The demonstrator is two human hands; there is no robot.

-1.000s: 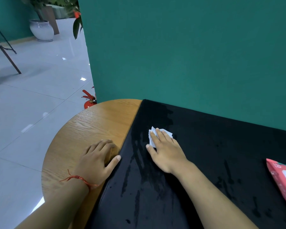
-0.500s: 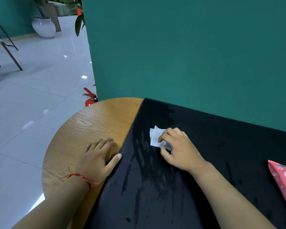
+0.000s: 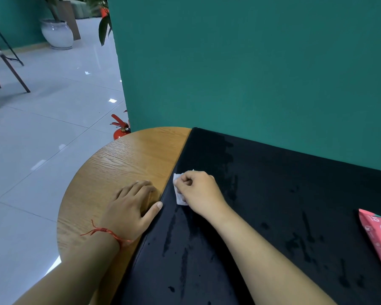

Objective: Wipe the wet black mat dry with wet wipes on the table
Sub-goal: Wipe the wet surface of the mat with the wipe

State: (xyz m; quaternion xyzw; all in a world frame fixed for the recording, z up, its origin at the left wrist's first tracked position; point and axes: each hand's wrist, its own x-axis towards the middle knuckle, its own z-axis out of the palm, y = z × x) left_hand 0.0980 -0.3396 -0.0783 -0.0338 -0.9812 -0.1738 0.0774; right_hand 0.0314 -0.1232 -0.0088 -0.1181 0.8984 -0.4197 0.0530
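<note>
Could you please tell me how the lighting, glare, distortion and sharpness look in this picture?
Head view: soft, even light; white glare spots on the tiled floor; the green wall's edge bows slightly from the wide lens; the left hand and the right hand, gripping the wet wipe, are sharp; wet streaks on the black mat show only as darker patches.

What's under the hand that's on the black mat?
A small white wet wipe, pinched by the right hand, lying on the wet black mat. The hand covers most of it.
</note>
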